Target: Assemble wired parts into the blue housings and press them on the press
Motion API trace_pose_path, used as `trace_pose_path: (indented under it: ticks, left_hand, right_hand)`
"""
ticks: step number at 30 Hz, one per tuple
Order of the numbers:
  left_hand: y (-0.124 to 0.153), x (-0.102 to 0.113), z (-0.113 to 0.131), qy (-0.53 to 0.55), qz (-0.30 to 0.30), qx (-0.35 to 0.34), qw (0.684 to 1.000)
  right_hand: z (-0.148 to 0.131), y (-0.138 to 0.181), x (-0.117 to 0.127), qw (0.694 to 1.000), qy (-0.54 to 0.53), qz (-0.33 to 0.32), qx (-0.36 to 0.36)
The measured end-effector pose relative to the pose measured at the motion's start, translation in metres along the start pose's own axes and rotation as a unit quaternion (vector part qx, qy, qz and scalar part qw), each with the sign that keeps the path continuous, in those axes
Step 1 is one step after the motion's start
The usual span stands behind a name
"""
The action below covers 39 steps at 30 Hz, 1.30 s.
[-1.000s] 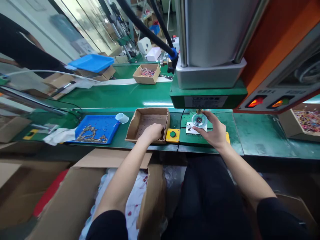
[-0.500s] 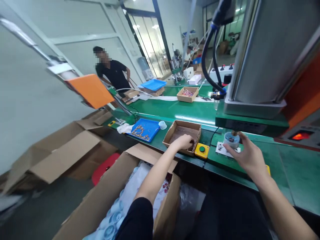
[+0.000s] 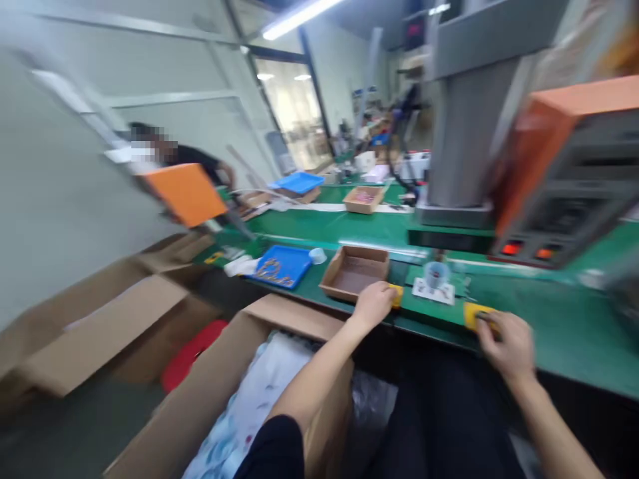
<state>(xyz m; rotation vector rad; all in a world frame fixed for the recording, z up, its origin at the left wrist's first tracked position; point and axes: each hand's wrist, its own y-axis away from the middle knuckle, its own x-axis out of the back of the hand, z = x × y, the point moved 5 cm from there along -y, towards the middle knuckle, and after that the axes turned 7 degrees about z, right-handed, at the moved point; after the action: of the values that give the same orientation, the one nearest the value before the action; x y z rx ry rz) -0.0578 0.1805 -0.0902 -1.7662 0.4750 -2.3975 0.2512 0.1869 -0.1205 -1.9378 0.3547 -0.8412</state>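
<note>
My left hand [image 3: 373, 305], its fingers curled together, presses against the left yellow button box [image 3: 398, 297] beside a shallow cardboard tray [image 3: 333, 287]. Whatever lies within those fingers is hidden. My right hand [image 3: 510, 340] bends its thumb and fingers over the dark button of the right yellow button box [image 3: 470, 314]. Between the two boxes, a light-blue plastic cup [image 3: 436, 275] sits on a white fixture plate [image 3: 423, 291], under the grey press [image 3: 456, 140]. Small dark parts inside the cup are blurred.
A blue tray [image 3: 299, 261] of brass-coloured pieces and a small cup [image 3: 317, 255] stand left along the green bench [image 3: 564, 332]. A large open carton [image 3: 184, 399] of pale-blue cups is by my left arm. Another person [image 3: 194, 159] bends over at the back left.
My left hand has left the cardboard tray for the left button box. My right hand has let go of the cup and moved onto the right button box. The view has swung right.
</note>
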Motion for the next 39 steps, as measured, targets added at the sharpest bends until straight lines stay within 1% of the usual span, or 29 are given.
trace_pose_path:
  ticks: [1,3,5,6,8,10,12,15,17,22,25,28,35,37,38,39]
  left_hand:
    - [0.000,0.002,0.006,-0.006,-0.002,-0.002,1.000]
    - [-0.005,0.007,0.015,-0.017,-0.010,-0.017,1.000]
    - [-0.022,0.015,0.023,-0.007,-0.011,-0.031,0.999]
    - [-0.033,0.020,0.028,0.015,-0.003,-0.033,0.999]
    - [-0.055,0.034,0.039,0.084,0.033,-0.025,0.996]
    - [-0.073,0.048,0.051,0.149,0.065,-0.008,0.987]
    - [-0.087,0.055,0.059,0.190,0.050,0.019,0.980]
    - [-0.095,0.053,0.064,0.234,-0.019,0.052,0.971]
    - [-0.095,0.051,0.062,0.235,-0.040,0.051,0.970]
    - [-0.093,0.040,0.057,0.221,-0.051,0.036,0.973]
    - [-0.100,0.031,0.062,0.202,-0.069,0.046,0.976]
    - [-0.110,0.026,0.070,0.145,-0.088,0.048,0.984]
    - [-0.126,0.027,0.081,0.050,-0.106,-0.010,0.993]
    - [-0.125,0.025,0.078,0.052,-0.114,-0.007,0.992]
    - [-0.122,0.023,0.074,0.067,-0.108,0.001,0.992]
    - [-0.115,0.021,0.067,0.087,-0.084,0.011,0.993]
  right_hand:
    - [-0.005,0.004,0.000,1.000,0.008,-0.006,0.005]
    - [-0.010,0.007,-0.001,0.999,0.039,0.026,-0.014]
    - [-0.008,0.008,-0.006,0.998,0.049,0.027,-0.034]
    - [-0.005,0.009,-0.008,0.997,0.045,0.025,-0.050]
    - [-0.001,0.013,-0.009,0.996,0.036,0.017,-0.075]
    - [0.000,0.018,-0.007,0.996,0.035,0.015,-0.083]
    - [-0.001,0.021,-0.006,0.996,0.034,0.016,-0.084]
    - [-0.001,0.022,-0.006,0.996,0.027,0.017,-0.089]
    - [0.000,0.023,-0.008,0.995,0.027,0.018,-0.094]
    - [0.003,0.027,-0.013,0.994,0.040,0.011,-0.098]
    - [0.005,0.031,-0.016,0.994,0.046,0.011,-0.095]
    - [0.006,0.031,-0.017,0.995,0.046,0.024,-0.088]
    - [0.002,0.027,-0.009,0.995,0.049,0.048,-0.079]
    - [0.002,0.025,-0.007,0.995,0.048,0.043,-0.078]
    - [0.002,0.024,-0.006,0.995,0.046,0.039,-0.080]
    - [0.003,0.022,-0.005,0.995,0.043,0.035,-0.082]
